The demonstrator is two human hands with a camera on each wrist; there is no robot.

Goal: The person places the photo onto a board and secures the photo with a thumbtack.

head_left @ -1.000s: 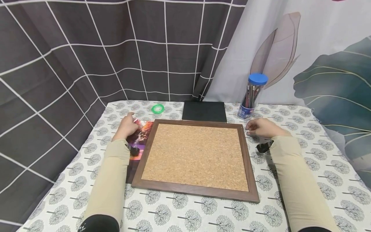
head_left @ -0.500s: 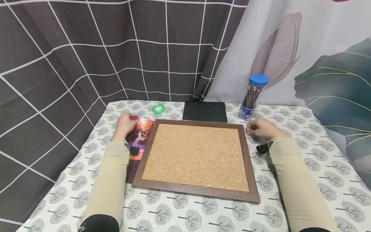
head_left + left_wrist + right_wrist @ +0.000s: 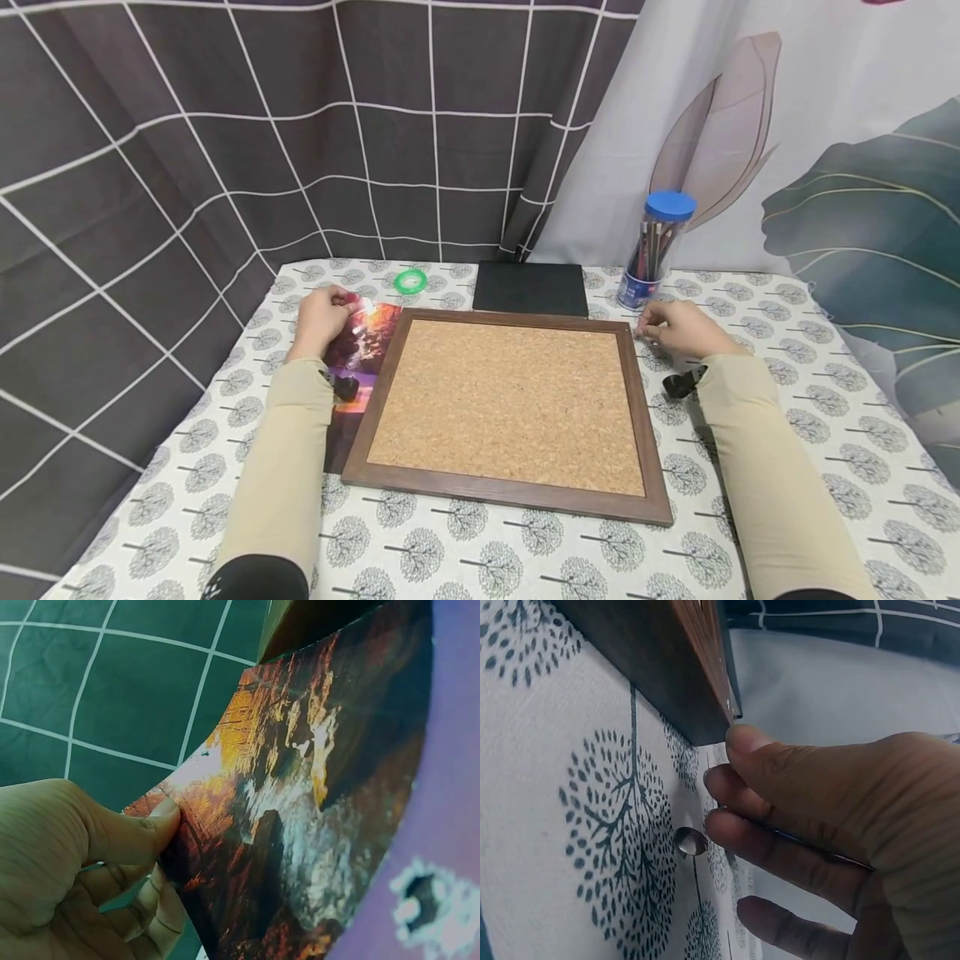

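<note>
My left hand (image 3: 322, 319) pinches the far left corner of a glossy poster (image 3: 262, 787) between thumb and fingers, and that corner bends upward. Its print is dark red and orange with a purple band. In the head view the poster (image 3: 367, 337) lies along the left side of a cork board (image 3: 510, 400) with a brown wooden frame, which covers the rest of it. My right hand (image 3: 678, 329) is at the board's far right corner. In the right wrist view the thumb tip overlaps the wooden frame corner (image 3: 705, 712), and the other fingers are loosely bent.
A green ring-shaped roll (image 3: 410, 282) lies behind the poster. A flat black object (image 3: 529, 289) sits behind the board. A clear jar (image 3: 655, 250) with a blue lid holds several pencils at the back right. A small silvery round thing (image 3: 691, 841) shows below the right fingers.
My left hand has taken hold of the poster's far corner and drawn it up and slightly back. The right hand has barely moved beside the board.
</note>
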